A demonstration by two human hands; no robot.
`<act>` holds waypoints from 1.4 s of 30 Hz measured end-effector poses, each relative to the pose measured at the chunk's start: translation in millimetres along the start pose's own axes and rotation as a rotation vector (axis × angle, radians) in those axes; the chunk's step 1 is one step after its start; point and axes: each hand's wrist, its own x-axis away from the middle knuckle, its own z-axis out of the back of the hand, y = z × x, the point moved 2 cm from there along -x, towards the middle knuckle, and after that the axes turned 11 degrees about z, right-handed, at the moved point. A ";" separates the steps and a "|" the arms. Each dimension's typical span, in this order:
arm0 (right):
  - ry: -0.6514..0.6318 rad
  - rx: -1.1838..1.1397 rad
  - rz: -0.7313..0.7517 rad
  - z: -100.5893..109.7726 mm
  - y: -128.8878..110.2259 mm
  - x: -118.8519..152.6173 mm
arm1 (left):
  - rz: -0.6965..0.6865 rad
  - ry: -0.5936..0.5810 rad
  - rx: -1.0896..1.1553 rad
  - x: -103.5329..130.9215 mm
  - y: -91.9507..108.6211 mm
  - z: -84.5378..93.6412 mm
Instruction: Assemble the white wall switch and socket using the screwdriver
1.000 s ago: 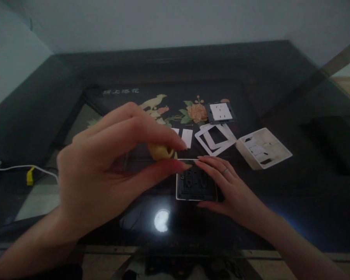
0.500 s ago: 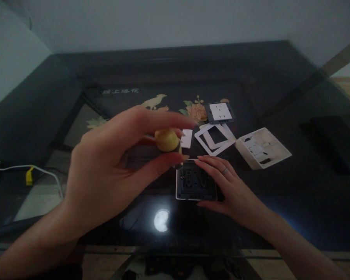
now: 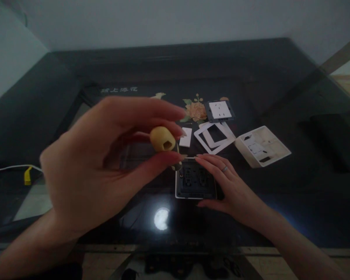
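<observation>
Writing: four pale Chinese characters printed under the glossy dark worktop [image 3: 169,66], L of centre, far side; 2nd reads 上, rest blurry from where I stand. No brand legible on the tool or parts.
Tool: yellow-handled tool [image 3: 162,138] in L hand [image 3: 90,167], over the top-L corner of the dark-backed panel [image 3: 195,184]. Butt w/ a hole in it faces up twd the person; long axis steep, running down & away, slightly R, twd the panel. Dark section below the yellow; tip hidden, can't tell if it touches.
L fingers: part curled, thumb below & fingertips above, pinching the handle.
R hand: R hand [image 3: 229,182] spans the panel's R side, fingers on far edge, thumb at near edge, spread panel-wide; ring on one finger.
Panel: back up, flat, white rim, long side L–R.
Loose bits: small white plate [image 3: 186,137], then overlapping white frames [image 3: 204,145], socket insert [image 3: 221,110] slots up just behind, white box [image 3: 272,144] hollow side up, R.
Far L: white cable [image 3: 17,167] w/ yellow tag [image 3: 27,176].
</observation>
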 end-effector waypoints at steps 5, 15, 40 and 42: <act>-0.022 0.001 0.007 -1.9 -0.3 0.4 | -0.147 -0.152 0.050 -4.6 4.8 -0.4; -0.023 0.024 0.002 -4.4 -1.1 -0.5 | -0.058 -0.067 0.008 -2.8 1.5 0.7; -0.023 0.027 0.009 -3.9 -2.5 -0.9 | -0.135 -0.060 -0.049 -6.4 1.7 1.9; -0.019 0.033 0.010 -3.9 -2.1 -0.8 | -0.127 -0.156 -0.040 -6.1 3.4 3.5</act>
